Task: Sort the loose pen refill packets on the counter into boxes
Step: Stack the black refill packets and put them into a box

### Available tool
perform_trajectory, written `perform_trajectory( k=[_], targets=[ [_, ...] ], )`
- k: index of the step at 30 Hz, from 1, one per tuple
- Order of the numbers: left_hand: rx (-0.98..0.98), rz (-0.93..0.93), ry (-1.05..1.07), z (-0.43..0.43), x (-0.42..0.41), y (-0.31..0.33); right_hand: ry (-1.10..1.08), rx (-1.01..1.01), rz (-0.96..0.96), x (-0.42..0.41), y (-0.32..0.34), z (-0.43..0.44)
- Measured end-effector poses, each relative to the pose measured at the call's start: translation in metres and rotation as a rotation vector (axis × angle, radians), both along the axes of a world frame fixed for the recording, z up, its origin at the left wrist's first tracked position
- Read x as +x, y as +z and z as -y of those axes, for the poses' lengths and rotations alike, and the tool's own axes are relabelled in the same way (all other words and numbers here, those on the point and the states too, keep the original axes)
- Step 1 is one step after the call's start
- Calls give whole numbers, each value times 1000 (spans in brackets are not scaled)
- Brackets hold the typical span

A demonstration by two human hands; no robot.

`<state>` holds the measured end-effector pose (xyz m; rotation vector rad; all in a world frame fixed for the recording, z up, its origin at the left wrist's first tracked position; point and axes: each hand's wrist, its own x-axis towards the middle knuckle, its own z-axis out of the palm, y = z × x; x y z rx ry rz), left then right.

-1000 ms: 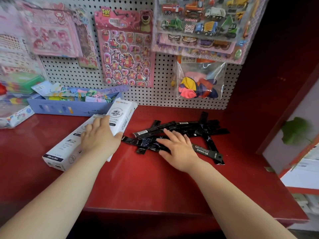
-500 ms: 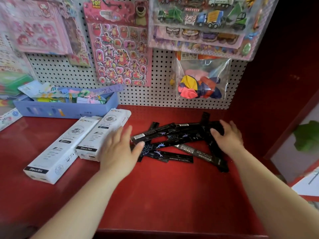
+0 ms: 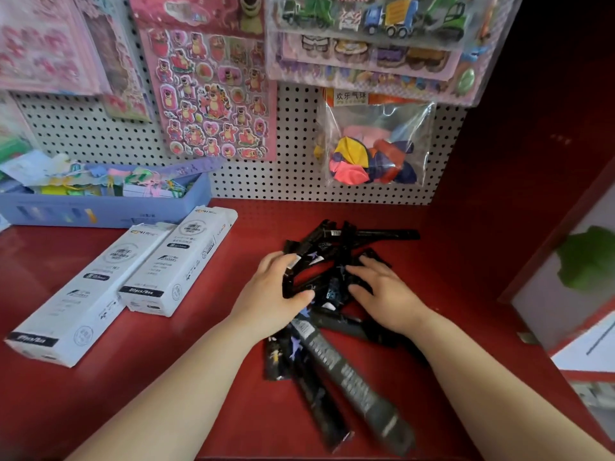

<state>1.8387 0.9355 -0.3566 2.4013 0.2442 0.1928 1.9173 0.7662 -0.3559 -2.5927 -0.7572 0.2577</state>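
Red counter point(image 3: 149, 404) below white pegboard wall point(image 3: 293, 181), hung with pink sticker sheets point(image 3: 213, 94) and a bag of balloons point(image 3: 376, 151). Dark red side panel point(image 3: 532, 128) along right edge. Blue tray point(image 3: 109, 211) at back left corner.

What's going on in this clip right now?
A person is gathering black pen refill packets into a pile on a red counter. The left hand and right hand press in on the heap from either side. Two white boxes lie to the left, apart from the pile; no packet has visibly gone into them yet.
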Motion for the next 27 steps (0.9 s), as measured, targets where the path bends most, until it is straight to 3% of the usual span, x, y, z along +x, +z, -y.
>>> perform_trajectory(
  k=[4,10,13,16,20,23,27],
  targets=[
    [23,-37,-99,10,1,-2,28,55,-25,-16,0,-4],
    [22,44,-8,0,-1,4,-233,280,73,14,8,12],
    [-31,74,66,-5,-14,14,-310,220,46,35,10,21],
    [-15,-23,80,2,-45,20,-307,106,22,49,14,19],
    [229,-246,33,25,-80,5,-265,81,-24,56,21,-3],
    [314,-254,91,22,-79,-8,-248,101,-120,54,18,-24],
    [396,-204,114,9,-71,-10,-170,-138,-68,46,9,-37]
  ],
)
